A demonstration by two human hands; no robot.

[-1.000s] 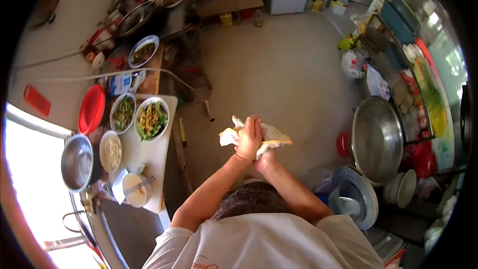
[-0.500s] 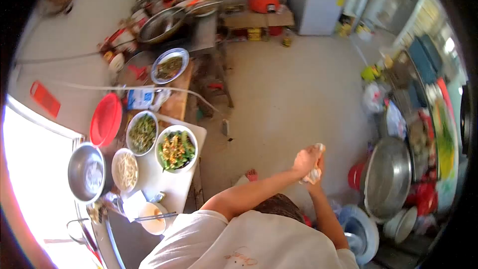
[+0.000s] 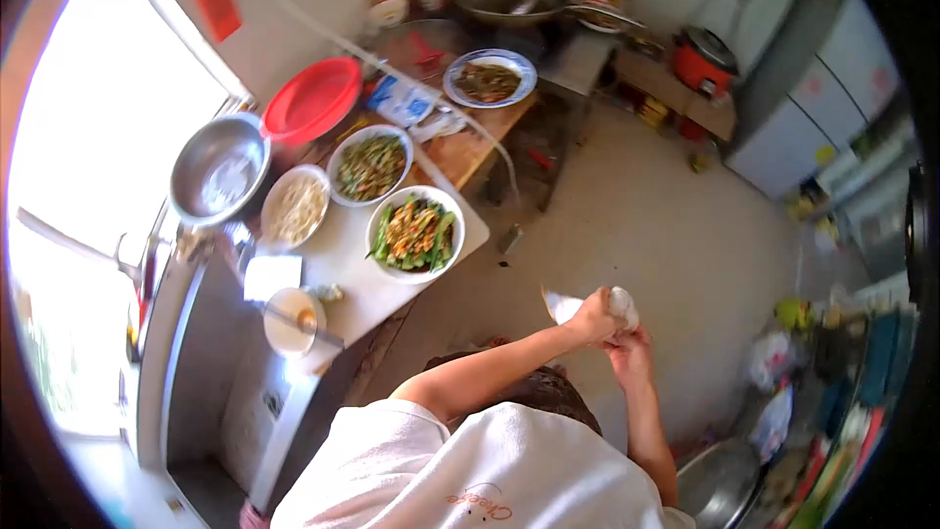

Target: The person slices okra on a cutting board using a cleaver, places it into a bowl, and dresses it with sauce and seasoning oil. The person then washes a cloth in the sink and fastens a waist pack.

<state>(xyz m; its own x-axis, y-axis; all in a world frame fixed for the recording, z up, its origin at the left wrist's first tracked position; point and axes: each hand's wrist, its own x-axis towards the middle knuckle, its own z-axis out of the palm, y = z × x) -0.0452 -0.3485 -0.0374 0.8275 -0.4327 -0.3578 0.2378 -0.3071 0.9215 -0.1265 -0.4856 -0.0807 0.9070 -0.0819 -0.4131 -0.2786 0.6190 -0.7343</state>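
Observation:
Out in front of my body, over the floor, both hands are together on a crumpled white cloth (image 3: 622,308); it could also be paper, which I cannot tell. My left hand (image 3: 591,319) is closed around its middle, and one loose end sticks out to the left. Just below, my right hand (image 3: 630,356) has its fingers curled at the lower part of the cloth, partly hidden by the left hand. On the white counter to the left stand a bowl of greens with chopped topping (image 3: 415,235), a bowl of green vegetables (image 3: 370,165) and a bowl of pale strips (image 3: 296,207).
A cup with chopsticks (image 3: 290,325), a metal basin (image 3: 220,171) and a red basin (image 3: 311,101) stand on the left. Behind are a blue-rimmed plate (image 3: 490,78), a wok (image 3: 509,0) and a red cooker (image 3: 705,61). A large metal basin (image 3: 720,485) sits lower right.
The view has swung left, so the counter sits further right and the metal basin lower. The cloth has been turned in my hands, and a loose end now points left.

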